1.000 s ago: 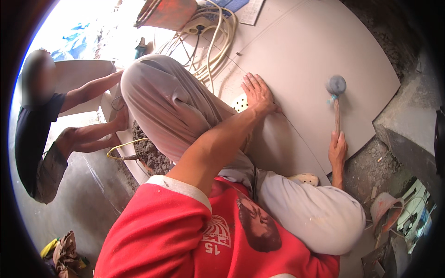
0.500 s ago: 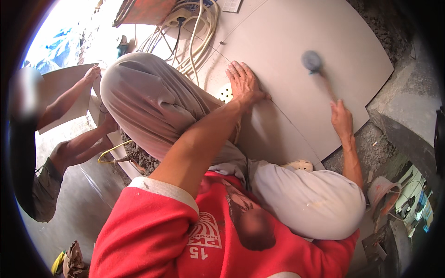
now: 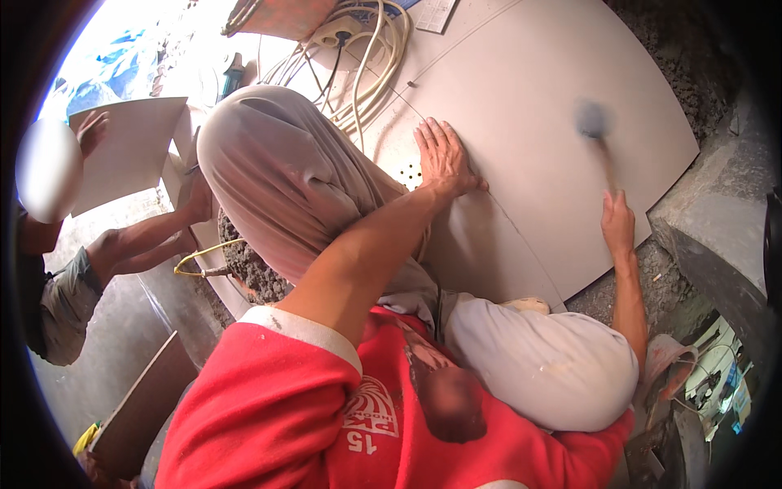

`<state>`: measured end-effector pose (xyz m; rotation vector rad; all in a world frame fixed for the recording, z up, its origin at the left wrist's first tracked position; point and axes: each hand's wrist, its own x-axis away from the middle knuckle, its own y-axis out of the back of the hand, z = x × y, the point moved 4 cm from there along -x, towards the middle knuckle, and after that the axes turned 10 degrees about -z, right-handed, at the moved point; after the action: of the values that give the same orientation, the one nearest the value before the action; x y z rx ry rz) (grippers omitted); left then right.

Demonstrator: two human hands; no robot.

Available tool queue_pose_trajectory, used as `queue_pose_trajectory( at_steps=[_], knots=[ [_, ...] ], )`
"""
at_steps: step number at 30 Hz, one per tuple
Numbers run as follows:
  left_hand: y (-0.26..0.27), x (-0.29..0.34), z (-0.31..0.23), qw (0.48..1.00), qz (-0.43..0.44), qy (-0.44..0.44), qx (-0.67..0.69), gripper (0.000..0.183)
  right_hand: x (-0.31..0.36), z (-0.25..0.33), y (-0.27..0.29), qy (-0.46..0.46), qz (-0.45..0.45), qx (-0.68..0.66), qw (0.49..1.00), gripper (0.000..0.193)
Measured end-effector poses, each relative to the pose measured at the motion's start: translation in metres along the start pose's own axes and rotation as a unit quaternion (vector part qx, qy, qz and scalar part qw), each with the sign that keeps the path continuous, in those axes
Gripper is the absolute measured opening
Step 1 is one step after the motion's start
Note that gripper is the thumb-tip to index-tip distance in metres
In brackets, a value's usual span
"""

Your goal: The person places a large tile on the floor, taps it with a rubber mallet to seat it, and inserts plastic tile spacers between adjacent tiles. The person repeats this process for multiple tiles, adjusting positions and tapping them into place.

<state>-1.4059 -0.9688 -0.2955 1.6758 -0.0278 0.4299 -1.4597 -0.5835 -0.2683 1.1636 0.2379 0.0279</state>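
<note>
My right hand (image 3: 619, 224) grips the wooden handle of a mallet (image 3: 593, 120), whose round grey-blue head is blurred by motion over a large beige floor tile (image 3: 546, 73). Whether the head touches the tile, I cannot tell. Palm down, my left hand (image 3: 444, 159) lies near a joint between tiles, its fingers stretched out and holding nothing. My bent knees, in dusty light trousers, flank the work on both sides.
Coiled cream cable (image 3: 391, 69) and a power strip (image 3: 336, 33) lie beyond my left knee, beside a green-bodied power tool (image 3: 234, 75). A bucket of mortar (image 3: 248, 261) stands left. Another person sits at far left near a tile (image 3: 134, 151). Rough mortar borders the tiles at right.
The mallet and my right hand have shifted rightward and slightly nearer, partly as the view moved. The other person's raised hand has left the tile's upper corner. A brown panel now shows at lower left.
</note>
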Motion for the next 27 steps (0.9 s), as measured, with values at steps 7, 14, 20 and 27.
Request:
queue_pose_trajectory(
  at_steps=[7, 14, 20, 27],
  knots=[
    [0.003, 0.008, 0.000, 1.000, 0.001, -0.008, -0.009, 0.154, -0.021, 0.022, 0.043, 0.085, -0.239, -0.126, 0.959, 0.033],
    [-0.001, 0.001, 0.001, 1.000, -0.022, -0.008, -0.008, 0.154, 0.009, -0.003, -0.021, -0.089, -0.019, -0.077, 0.993, 0.040],
    [-0.004, -0.009, -0.026, 0.993, 0.036, -0.109, -0.035, 0.157, 0.012, 0.057, 0.005, -0.233, -0.120, -0.335, 0.905, 0.045],
    [-0.020, -0.008, -0.111, 0.968, 0.041, -0.246, -0.028, 0.168, 0.036, 0.039, 0.016, -0.276, -0.254, -0.485, 0.790, 0.043]
  ],
)
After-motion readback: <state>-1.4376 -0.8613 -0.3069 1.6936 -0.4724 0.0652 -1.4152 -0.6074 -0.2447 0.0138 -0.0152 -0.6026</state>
